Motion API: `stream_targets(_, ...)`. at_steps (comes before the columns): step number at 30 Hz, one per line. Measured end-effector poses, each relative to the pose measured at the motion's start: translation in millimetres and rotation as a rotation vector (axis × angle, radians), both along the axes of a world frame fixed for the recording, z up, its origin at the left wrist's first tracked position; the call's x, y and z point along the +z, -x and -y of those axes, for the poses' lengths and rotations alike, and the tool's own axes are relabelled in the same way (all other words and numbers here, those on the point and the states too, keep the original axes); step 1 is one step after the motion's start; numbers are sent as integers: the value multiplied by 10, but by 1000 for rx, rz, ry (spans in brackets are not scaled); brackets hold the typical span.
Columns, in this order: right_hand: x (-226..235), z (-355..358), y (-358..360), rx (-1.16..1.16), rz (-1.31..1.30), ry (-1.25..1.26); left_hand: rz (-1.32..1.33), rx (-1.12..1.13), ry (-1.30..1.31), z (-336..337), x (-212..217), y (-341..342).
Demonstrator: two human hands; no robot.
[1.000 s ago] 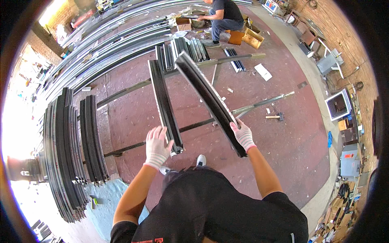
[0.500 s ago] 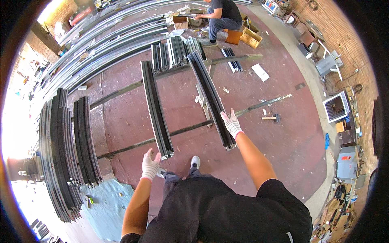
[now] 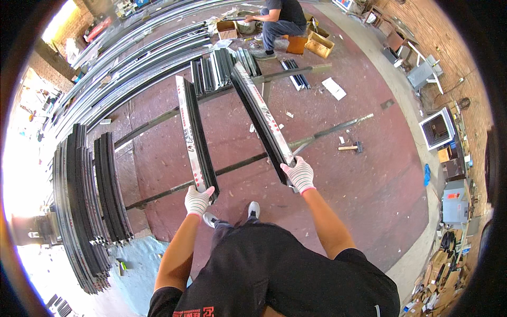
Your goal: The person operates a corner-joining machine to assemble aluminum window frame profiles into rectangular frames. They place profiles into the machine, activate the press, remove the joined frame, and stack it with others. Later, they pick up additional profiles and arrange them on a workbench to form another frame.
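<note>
Two long black metal profiles lie across support bars in front of me, each showing a white film-covered face with red marks. Around the near end of the left profile (image 3: 188, 127), the gloved fingers of my left hand (image 3: 198, 201) are closed. My right hand (image 3: 300, 175), in a matching white striped glove with a pink cuff, grips the near end of the right profile (image 3: 262, 113). The far ends of both lie beside a row of short profiles (image 3: 222, 67). Both profiles look tilted on edge; their undersides are hidden.
Stacked black profiles (image 3: 79, 206) stand at left, above a light blue sheet (image 3: 140, 269). The near support bar (image 3: 240, 165) crosses the dark red floor. A hammer (image 3: 351, 147) lies to the right. Farther off, a person (image 3: 282, 24) sits by cardboard boxes (image 3: 319, 45).
My left hand has moved forward and closed on the left profile. Both profiles have turned, bringing their white film-covered faces into sight.
</note>
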State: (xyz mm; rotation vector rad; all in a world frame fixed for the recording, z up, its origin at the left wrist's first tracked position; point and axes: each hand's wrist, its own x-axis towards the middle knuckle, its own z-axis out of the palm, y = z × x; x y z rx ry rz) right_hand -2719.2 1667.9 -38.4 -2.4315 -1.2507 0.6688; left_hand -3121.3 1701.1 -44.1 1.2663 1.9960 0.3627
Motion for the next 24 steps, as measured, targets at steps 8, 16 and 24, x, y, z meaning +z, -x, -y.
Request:
stream_targets(8,105,49,457,13,107,-154,-215,-68,11,-8,308,-365)
stream_targets(16,78,54,451,2,105,-128,-225,-51,-9,-12,244,-355)
stream_targets(24,97,0,425,-53,6,-38,-174,-34,-18,15,294,-346)
